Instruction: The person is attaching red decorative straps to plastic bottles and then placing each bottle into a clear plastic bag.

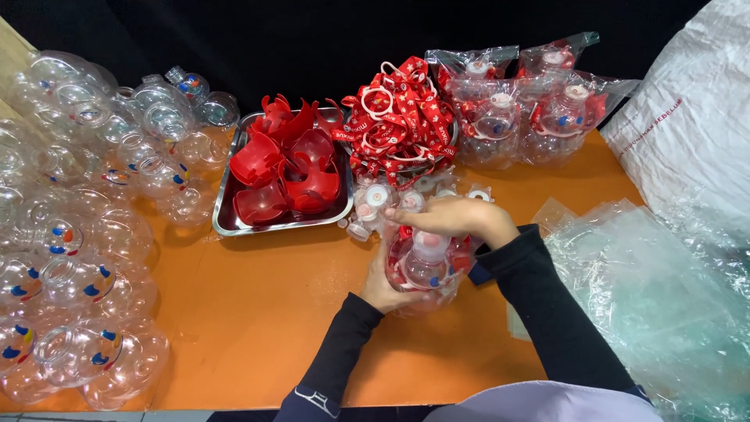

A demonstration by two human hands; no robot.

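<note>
Both hands are assembling a clear plastic bottle just in front of the steel tray of red handles: the left hand cups its side and base, and the right hand presses down over its top. It looks mid-step, and the next move seems to call for steady grip. The bottle is round and see-through, with red fittings, blue dots and a white cap.

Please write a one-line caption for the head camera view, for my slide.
Both hands, left hand and right hand, hold a clear bottle above an orange table, beside a tray of red parts.
</note>
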